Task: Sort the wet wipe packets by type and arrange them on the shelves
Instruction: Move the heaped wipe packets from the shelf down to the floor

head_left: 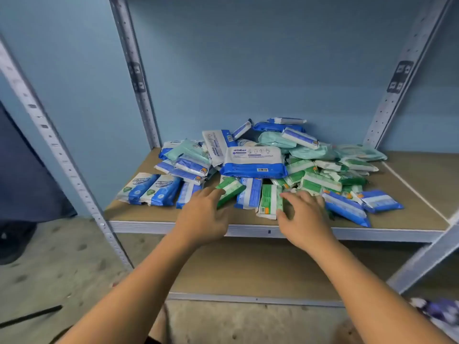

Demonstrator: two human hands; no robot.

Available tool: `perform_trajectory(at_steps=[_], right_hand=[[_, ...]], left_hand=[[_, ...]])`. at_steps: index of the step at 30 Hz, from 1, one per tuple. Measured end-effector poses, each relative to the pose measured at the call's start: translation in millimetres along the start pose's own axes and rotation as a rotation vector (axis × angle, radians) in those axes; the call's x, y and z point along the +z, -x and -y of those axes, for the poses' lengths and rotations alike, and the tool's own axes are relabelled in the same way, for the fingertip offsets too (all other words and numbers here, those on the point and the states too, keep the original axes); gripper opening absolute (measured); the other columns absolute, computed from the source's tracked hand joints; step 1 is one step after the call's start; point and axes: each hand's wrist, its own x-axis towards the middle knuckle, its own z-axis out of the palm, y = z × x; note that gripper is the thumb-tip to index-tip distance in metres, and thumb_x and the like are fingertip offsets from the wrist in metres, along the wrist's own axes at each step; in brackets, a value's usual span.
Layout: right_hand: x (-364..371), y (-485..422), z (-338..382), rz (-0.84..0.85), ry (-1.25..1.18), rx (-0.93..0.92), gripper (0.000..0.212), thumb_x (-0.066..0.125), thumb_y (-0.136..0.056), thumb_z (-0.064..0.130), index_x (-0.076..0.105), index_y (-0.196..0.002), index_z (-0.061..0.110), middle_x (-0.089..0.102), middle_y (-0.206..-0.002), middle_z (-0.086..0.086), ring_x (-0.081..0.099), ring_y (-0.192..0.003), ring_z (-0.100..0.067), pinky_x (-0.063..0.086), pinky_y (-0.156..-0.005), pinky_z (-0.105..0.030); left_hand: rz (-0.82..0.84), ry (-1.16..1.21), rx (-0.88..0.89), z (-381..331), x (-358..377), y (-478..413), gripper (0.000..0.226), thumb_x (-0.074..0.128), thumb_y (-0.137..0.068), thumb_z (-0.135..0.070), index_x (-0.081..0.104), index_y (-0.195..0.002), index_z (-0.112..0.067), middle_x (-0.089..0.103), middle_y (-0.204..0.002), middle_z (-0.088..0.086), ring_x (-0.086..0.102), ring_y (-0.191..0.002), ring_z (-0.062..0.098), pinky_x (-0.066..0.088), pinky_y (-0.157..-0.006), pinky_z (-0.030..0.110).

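Both hands are reaching into the heap of wet wipe packets (293, 167) that is sprawling over the shelf (173, 225), and everything is turning on the two green ones lying just in front of the big antabax packet (253, 161) that is crowning the pile. The left hand (201, 214) is stretching forward with fingers nearly straight, and its fingertips are touching the near end of the green packet (229, 188), which is sitting just below the antabax packet's left corner; it is holding nothing, by the look of it. That packet is lying on a slant, its long axis running from the left hand's fingertips up toward the antabax packet, so the left hand is clearly the nearer one for it. The right hand (304, 217) is hovering in front of the antabax packet's right corner, fingers bent, thumb sitting against the right edge of the green-and-white packet (269, 201); whether it is actually pinching that edge, I cannot tell. This second packet is pointing lengthwise from the shelf's front lip straight back toward the antabax packet, so a grab from the side is looking like the natural move. Blue packets (149, 188) are fanning out to the left of the antabax packet, pale mint ones (308, 151) are bunching behind and to its right, all mixed, so the sorting is looking barely begun.
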Motion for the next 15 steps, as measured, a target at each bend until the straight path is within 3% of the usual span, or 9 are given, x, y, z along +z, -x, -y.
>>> perform_trajectory(at_steps=[3, 6, 8, 11, 15], right_hand=[[18.4, -19.3, -1.1, -0.12, 0.121, -0.007, 0.052, 0.049, -0.093, 0.053, 0.049, -0.142, 0.037, 0.048, -0.136, 0.01, 0.031, -0.121, -0.024, 0.035, -0.098, -0.046], [27.0, -36.1, 5.1, -0.126, 0.212, 0.063, 0.063, 0.042, -0.089, 0.069, 0.052, -0.137, 0.029, 0.053, -0.132, 0.006, 0.032, -0.118, -0.025, 0.031, -0.092, -0.047], [28.7, -47.6, 6.9, -0.063, 0.262, 0.145, 0.078, 0.038, -0.081, 0.083, 0.054, -0.13, 0.025, 0.053, -0.13, 0.003, 0.032, -0.117, -0.026, 0.03, -0.091, -0.047], [29.9, -56.0, 12.6, 0.023, 0.309, 0.191, 0.083, 0.04, -0.073, 0.089, 0.059, -0.116, 0.021, 0.053, -0.123, 0.0, 0.035, -0.117, -0.028, 0.031, -0.092, -0.049], [19.9, -59.6, 20.9, 0.103, 0.292, 0.199, 0.053, 0.051, -0.071, 0.069, 0.051, -0.096, 0.022, 0.054, -0.112, 0.001, 0.038, -0.115, -0.028, 0.029, -0.092, -0.05]], left_hand=[[-0.07, -0.047, 0.012, 16.9, 23.3, -24.5, 0.061, 0.045, -0.085, -0.044, 0.055, -0.138, -0.017, 0.051, -0.142, 0.001, 0.038, -0.14, 0.031, 0.036, -0.113, 0.05], [-0.063, -0.127, -0.023, 32.3, 36.5, -45.0, 0.063, 0.045, -0.086, -0.048, 0.043, -0.146, -0.028, 0.039, -0.153, -0.007, 0.015, -0.151, 0.03, 0.012, -0.122, 0.058], [-0.062, -0.167, -0.041, 40.4, 42.4, -57.0, 0.061, 0.047, -0.09, -0.05, 0.04, -0.147, -0.028, 0.037, -0.153, -0.009, 0.009, -0.152, 0.029, 0.004, -0.12, 0.06], [-0.025, -0.186, -0.089, 40.8, 50.1, -67.4, 0.058, 0.049, -0.091, -0.056, 0.043, -0.141, -0.028, 0.048, -0.145, -0.007, 0.015, -0.15, 0.029, 0.005, -0.116, 0.063], [-0.034, -0.203, -0.132, 34.3, 49.4, -78.2, 0.058, 0.045, -0.079, -0.063, 0.055, -0.123, -0.026, 0.058, -0.12, -0.004, 0.033, -0.13, 0.029, 0.022, -0.105, 0.054]])
